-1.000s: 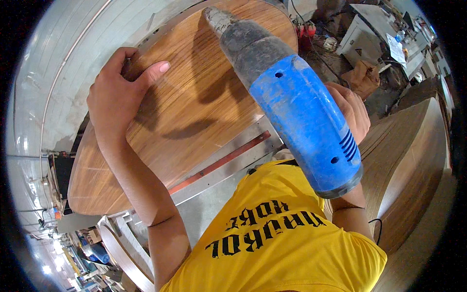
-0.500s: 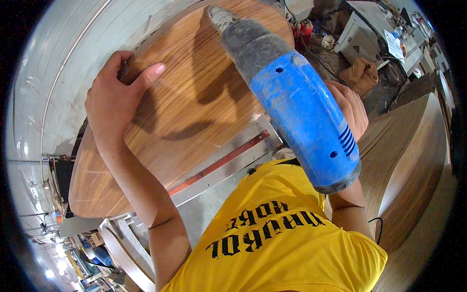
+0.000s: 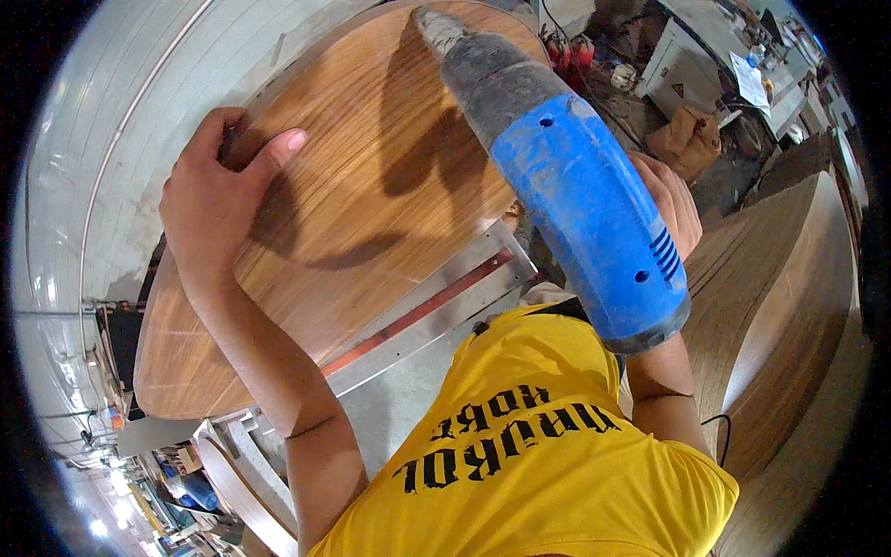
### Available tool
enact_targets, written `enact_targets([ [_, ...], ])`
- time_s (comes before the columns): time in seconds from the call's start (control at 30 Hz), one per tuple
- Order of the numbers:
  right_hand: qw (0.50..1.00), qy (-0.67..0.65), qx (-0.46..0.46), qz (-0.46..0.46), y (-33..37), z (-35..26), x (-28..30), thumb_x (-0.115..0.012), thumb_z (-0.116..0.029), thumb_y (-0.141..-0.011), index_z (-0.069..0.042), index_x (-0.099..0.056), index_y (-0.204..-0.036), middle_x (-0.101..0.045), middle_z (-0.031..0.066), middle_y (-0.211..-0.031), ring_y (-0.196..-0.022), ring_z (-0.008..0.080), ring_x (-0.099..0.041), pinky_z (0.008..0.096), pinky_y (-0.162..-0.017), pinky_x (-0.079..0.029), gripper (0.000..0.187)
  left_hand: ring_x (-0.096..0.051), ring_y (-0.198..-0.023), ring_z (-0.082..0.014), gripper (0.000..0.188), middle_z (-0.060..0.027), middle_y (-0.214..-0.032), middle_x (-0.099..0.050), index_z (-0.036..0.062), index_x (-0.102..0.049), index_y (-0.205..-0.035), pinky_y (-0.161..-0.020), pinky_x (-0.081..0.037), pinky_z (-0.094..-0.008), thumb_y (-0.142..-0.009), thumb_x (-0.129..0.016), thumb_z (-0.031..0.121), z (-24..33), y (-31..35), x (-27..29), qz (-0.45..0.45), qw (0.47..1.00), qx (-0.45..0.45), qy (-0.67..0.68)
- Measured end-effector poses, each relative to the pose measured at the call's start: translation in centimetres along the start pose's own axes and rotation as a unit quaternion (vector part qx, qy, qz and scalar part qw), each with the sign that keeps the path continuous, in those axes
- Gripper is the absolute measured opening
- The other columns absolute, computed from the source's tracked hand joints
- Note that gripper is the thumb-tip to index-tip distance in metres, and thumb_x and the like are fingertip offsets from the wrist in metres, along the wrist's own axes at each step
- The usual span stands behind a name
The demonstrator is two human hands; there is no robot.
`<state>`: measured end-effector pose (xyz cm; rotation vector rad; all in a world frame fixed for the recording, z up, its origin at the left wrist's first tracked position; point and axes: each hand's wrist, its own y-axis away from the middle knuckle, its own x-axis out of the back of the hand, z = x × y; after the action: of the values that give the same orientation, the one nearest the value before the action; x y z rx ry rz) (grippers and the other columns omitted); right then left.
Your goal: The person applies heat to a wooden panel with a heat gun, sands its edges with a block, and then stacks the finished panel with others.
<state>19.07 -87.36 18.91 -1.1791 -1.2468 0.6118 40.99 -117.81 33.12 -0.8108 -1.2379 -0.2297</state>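
Wood panel: the oval, wood-grained panel (image 3: 353,200) lies at 11 o'clock from the picture's centre, over a metal frame with a red strip (image 3: 445,293).
Heat gun: the blue heat gun (image 3: 589,213) slants over the panel's 2 o'clock side, nozzle pointing to 12; contact with the wood is unclear.
Right hand: at 2 o'clock, the right hand (image 3: 670,200) has its grip curled closed round the gun, mostly hidden behind the body.
Left hand: at 10 o'clock, the left hand (image 3: 212,200) makes a half-open C at the panel's edge; fingertips are hidden, so I cannot tell whether it clamps.
Step in hand: apparently heating near the panel's 12 o'clock rim.
Next move calls for: steady aim, with left fingers clear of the nozzle.
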Motion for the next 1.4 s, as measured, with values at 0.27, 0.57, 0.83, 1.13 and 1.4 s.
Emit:
enact_targets([
  [0.27,1.000,0.011,-0.016,0.005,0.7,0.6,-0.1,-0.082,-0.020,-0.090,-0.006,-0.078,-0.115,-0.082,0.0153,-0.099,-0.082,0.0343,-0.079,0.0428,-0.073,-0.063,0.029,-0.081,-0.114,-0.0348,0.083,-0.0136,-0.119,-0.085,0.0117,-0.078,-0.134,-0.100,-0.061,-0.0473,-0.081,-0.091,0.075,0.1,0.0,0.2,-0.008,1.000,0.004,0.010],
  [0.57,0.996,0.005,-0.084,-0.039,1.5,1.3,0.2,-0.082,-0.023,-0.089,-0.007,-0.083,-0.116,-0.083,0.0140,-0.103,-0.088,0.0338,-0.080,0.0425,-0.079,-0.063,0.031,-0.079,-0.123,-0.0341,0.085,-0.0163,-0.131,-0.083,0.0092,-0.077,-0.141,-0.107,-0.060,-0.0468,-0.084,-0.093,0.070,0.5,0.0,0.6,-0.026,1.000,0.012,-0.001],
  [0.83,0.997,0.011,-0.078,-0.004,1.4,1.3,-0.1,-0.082,-0.022,-0.089,-0.009,-0.084,-0.118,-0.083,0.0127,-0.103,-0.087,0.0324,-0.080,0.0420,-0.079,-0.063,0.032,-0.081,-0.116,-0.0358,0.083,-0.0127,-0.122,-0.085,0.0129,-0.080,-0.131,-0.100,-0.061,-0.0481,-0.080,-0.090,0.078,-0.1,0.1,0.2,0.005,1.000,-0.012,-0.006],
  [1.13,0.999,0.004,-0.045,-0.002,1.5,1.3,-0.3,-0.081,-0.023,-0.088,-0.008,-0.081,-0.115,-0.083,0.0144,-0.104,-0.086,0.0345,-0.080,0.0438,-0.076,-0.063,0.031,-0.081,-0.113,-0.0353,0.081,-0.0127,-0.119,-0.085,0.0126,-0.080,-0.130,-0.098,-0.061,-0.0480,-0.080,-0.091,0.076,0.1,0.2,0.3,0.003,1.000,0.000,0.000],
  [1.4,1.000,-0.006,-0.020,0.000,0.5,0.3,-0.3,-0.082,-0.022,-0.088,-0.009,-0.079,-0.115,-0.082,0.0118,-0.100,-0.081,0.0314,-0.079,0.0415,-0.069,-0.061,0.030,-0.078,-0.125,-0.0356,0.086,-0.0152,-0.133,-0.083,0.0109,-0.076,-0.141,-0.107,-0.059,-0.0486,-0.083,-0.092,0.073,0.7,0.1,0.7,-0.033,0.999,0.024,-0.016],
])
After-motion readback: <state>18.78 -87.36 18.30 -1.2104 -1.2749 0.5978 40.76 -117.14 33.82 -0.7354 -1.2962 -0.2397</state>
